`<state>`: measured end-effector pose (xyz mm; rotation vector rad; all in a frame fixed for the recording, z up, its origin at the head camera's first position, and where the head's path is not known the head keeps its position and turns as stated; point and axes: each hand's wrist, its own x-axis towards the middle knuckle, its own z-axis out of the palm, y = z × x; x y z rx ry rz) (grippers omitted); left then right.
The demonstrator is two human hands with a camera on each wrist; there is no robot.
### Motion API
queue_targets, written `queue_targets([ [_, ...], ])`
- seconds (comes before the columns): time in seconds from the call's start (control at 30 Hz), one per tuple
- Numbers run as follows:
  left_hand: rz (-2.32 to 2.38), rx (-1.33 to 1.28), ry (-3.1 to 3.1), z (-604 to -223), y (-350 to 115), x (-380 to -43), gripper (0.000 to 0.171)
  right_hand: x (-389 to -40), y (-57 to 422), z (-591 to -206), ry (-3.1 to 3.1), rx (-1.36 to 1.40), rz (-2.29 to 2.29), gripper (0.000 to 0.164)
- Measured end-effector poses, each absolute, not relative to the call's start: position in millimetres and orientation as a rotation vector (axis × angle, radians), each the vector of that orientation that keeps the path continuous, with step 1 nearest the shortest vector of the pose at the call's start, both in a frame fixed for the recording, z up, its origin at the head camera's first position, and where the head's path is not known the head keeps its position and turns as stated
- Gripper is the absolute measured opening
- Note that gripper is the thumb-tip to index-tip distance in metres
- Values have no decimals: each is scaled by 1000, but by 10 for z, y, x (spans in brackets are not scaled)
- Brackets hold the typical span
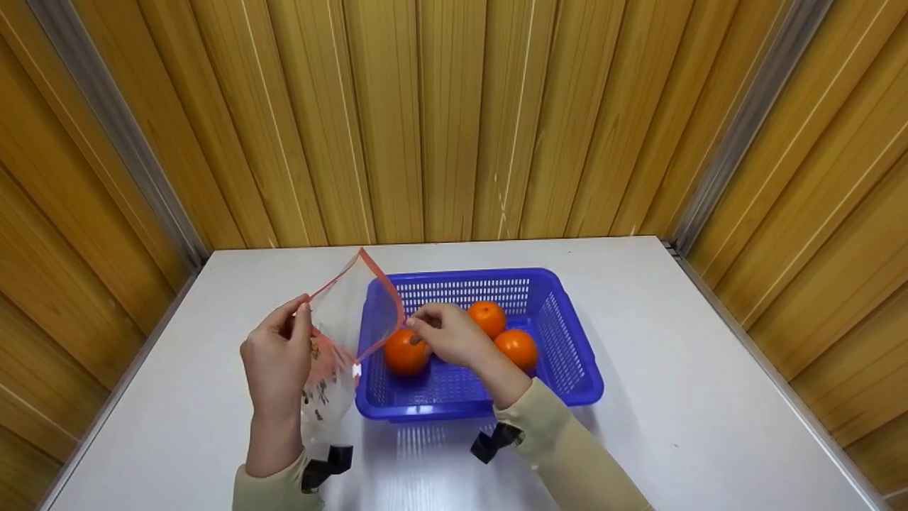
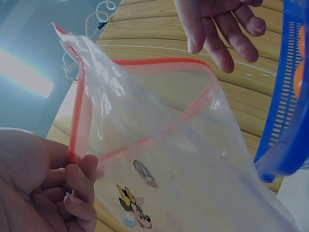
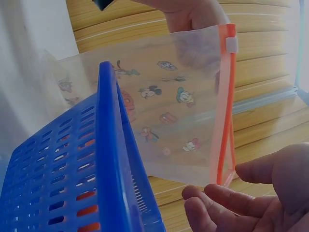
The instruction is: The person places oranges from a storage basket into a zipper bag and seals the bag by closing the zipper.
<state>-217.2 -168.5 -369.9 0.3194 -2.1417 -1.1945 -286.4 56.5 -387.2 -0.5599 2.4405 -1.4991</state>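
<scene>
Sleeves (image 1: pixel 273 491) enter at seven and five o'clock. Left hand (image 1: pixel 275 362) pinches the bag (image 1: pixel 328 369) by its rim; right hand (image 1: pixel 455 337), fingers loosely parted by the opposite rim, seemingly grips nothing. Bag hangs between, lengthwise toward seven. Basket (image 1: pixel 454 410) oranges (image 1: pixel 406 356) lie at eight, two and four from the right hand, the nearer.

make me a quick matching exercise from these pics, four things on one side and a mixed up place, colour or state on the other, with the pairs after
1. oranges
2. plastic bag
3. basket
4. left hand

A. pinching a red edge
B. blue, on the white table
C. inside the basket
D. see-through, printed with cartoon figures

Pairs: 1-C, 2-D, 3-B, 4-A
</scene>
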Motion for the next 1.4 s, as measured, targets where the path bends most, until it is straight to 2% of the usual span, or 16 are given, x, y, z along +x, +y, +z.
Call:
queue_targets([
  [0.3,-1204,310,-2133,-3699,-1695,-2180,24,-2723,847,-3940,2576,-551,-1520,29],
  [0.5,-1210,290,-2137,-3708,-1700,-2181,24,-2672,1060,-3992,2778,-406,-1347,40],
  [0.87,-1235,305,-2150,-3697,-1703,-2181,25,-2842,1349,-4237,2935,-110,-1082,68],
  [1.27,-1261,325,-2164,-3704,-1708,-2186,25,-2860,1409,-4312,2908,-48,-920,77],
  [1.4,-1249,306,-2160,-3715,-1714,-2197,25,-2848,1405,-4313,2898,-70,-869,75],
])
